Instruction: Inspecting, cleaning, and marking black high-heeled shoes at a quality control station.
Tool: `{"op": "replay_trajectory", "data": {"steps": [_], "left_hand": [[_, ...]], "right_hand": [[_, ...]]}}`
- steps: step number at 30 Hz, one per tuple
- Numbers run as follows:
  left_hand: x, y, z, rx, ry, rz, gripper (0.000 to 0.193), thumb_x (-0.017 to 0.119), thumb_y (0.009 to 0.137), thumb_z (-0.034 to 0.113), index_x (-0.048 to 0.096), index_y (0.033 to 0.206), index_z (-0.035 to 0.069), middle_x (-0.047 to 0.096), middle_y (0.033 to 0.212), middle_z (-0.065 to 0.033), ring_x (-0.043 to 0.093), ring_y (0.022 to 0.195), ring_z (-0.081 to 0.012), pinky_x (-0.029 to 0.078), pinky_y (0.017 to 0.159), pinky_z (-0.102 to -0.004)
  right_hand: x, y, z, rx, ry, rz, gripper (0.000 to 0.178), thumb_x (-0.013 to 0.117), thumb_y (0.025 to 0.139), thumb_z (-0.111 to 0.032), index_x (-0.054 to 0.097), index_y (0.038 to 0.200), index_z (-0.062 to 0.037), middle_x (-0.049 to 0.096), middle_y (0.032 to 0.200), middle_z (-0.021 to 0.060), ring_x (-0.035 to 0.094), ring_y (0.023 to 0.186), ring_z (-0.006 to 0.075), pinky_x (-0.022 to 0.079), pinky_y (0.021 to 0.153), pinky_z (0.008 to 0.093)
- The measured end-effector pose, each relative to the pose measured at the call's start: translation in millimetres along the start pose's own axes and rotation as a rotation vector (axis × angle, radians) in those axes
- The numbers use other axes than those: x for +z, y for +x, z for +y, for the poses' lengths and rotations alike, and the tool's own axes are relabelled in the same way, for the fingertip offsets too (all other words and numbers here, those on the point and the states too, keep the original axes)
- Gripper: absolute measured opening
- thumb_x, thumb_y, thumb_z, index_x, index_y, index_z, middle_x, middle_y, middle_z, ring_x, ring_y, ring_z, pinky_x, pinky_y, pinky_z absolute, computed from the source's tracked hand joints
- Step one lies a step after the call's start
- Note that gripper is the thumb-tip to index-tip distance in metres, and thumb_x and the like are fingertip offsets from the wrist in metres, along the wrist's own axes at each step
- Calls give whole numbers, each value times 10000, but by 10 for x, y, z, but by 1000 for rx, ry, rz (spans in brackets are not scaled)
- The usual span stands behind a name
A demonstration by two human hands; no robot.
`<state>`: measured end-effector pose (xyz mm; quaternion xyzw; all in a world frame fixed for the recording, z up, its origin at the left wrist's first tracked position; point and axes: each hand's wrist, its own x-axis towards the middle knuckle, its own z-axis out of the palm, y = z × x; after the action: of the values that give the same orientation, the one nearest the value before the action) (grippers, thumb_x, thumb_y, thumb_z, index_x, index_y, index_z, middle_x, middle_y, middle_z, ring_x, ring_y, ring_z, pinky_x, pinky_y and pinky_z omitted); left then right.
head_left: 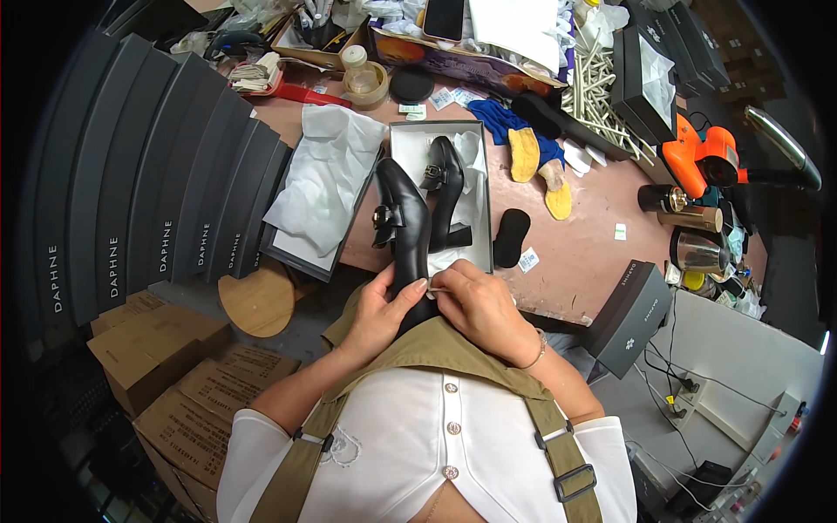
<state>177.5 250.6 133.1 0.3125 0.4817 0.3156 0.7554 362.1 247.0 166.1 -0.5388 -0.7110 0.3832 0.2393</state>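
So on my feed, far left there's a fanned row of dark shoe boxes (148, 174) standing on edge, with brown cardboard cartons (166, 366) stacked on the floor near them. Next along, a box lid (301, 248) lies open with crumpled white tissue paper (327, 170) in it. Just right of that sits an open grey shoe box (405, 144) lined with tissue, and one black heeled loafer (446, 187) with a metal buckle lies inside it. Further right there's a closed dark box (632, 314) hanging off the near edge of the worktop (584, 253), and another open box (645, 78) with tissue at the far right.

The worktop itself is pinkish and pretty cluttered: roll of tape (364, 83), blue cloth (501, 118), yellow insoles (525, 154), a black insole (511, 237), an orange heat gun (706, 157) and some metal cups (693, 218). Looks like a packed workshop.

The other black loafer (403, 231) is held up over the near edge, toe pointing away. My left hand (379, 314) is wrapped around its heel end, fingers curled shut on it. My right hand (479, 305) is pinched closed at the top of the heel, thumb and forefinger nipping something small and pale that I can't make out.
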Motion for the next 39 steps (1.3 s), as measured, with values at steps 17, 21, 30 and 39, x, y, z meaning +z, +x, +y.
{"op": "replay_trajectory", "data": {"steps": [17, 21, 30, 39], "left_hand": [[138, 577, 353, 274, -155, 165, 332, 578, 938, 165, 501, 1222, 11, 630, 1049, -117, 621, 927, -146, 531, 816, -300], [239, 620, 394, 286, -244, 187, 378, 561, 941, 169, 469, 1277, 23, 588, 1078, -84, 570, 978, -134, 471, 872, -290], [158, 832, 212, 295, -139, 217, 385, 559, 964, 175, 444, 1301, 29, 559, 1070, -48, 534, 962, -106, 436, 862, -262], [114, 827, 175, 393, 92, 168, 340, 535, 989, 237, 493, 1232, 4, 552, 1019, -26, 498, 902, -113, 411, 856, -266]], "right_hand": [[-1253, 950, 1557, 175, -583, 371, 316, 665, 849, -177, 583, 1086, 14, 576, 1147, 251, 620, 950, 387, 516, 789, 449], [-438, 166, 2318, 456, -415, 62, 418, 718, 794, -232, 539, 1067, 29, 564, 1113, 277, 618, 893, 433, 518, 729, 474], [87, -269, 2262, 509, -262, 276, 464, 645, 744, -77, 493, 1174, 9, 478, 1211, 292, 544, 1064, 452, 482, 886, 461], [-200, 399, 440, -420, -469, 334, 369, 542, 772, -90, 641, 1127, -64, 580, 1048, 83, 529, 878, 229, 396, 744, 344]]}}
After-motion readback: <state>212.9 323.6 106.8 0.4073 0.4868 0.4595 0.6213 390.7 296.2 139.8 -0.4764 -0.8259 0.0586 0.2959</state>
